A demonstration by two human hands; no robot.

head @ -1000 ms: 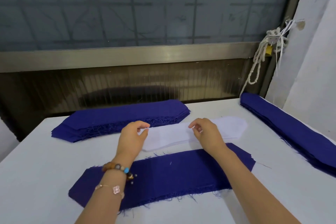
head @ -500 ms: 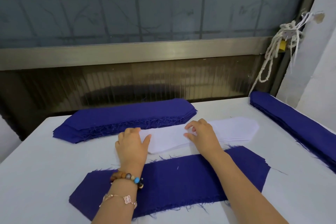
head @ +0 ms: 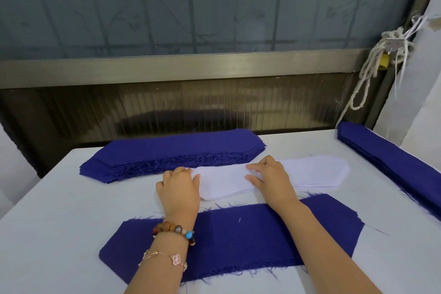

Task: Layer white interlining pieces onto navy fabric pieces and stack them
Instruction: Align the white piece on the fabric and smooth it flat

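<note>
Both hands on the white interlining stack (head: 274, 178), mid-surface, just beyond the navy piece (head: 229, 236) laid nearest me.

Left hand (head: 179, 188): a second ago its fingers were curled at the stack's left end, as if picking at an edge. Now it lies flat, palm down, fingers together, over that end. Holds nothing.

Right hand (head: 269, 179): has flattened too, fingers spread and pressing the middle of the stack. Not pinching anything that I can see.

Reading: the hands have gone from teasing an edge to pressing or squaring the pile. No single white layer is lifted. So the layering step for the near navy piece is not yet done; its top is bare.

Navy supply stack (head: 174, 153) sits just behind the white pile, apart from it. Another navy stack (head: 391, 162) runs along the right edge of the white surface (head: 47, 222).

Next, in my judgement: separate one top sheet. The layers are thin; two could easily come up together.
</note>
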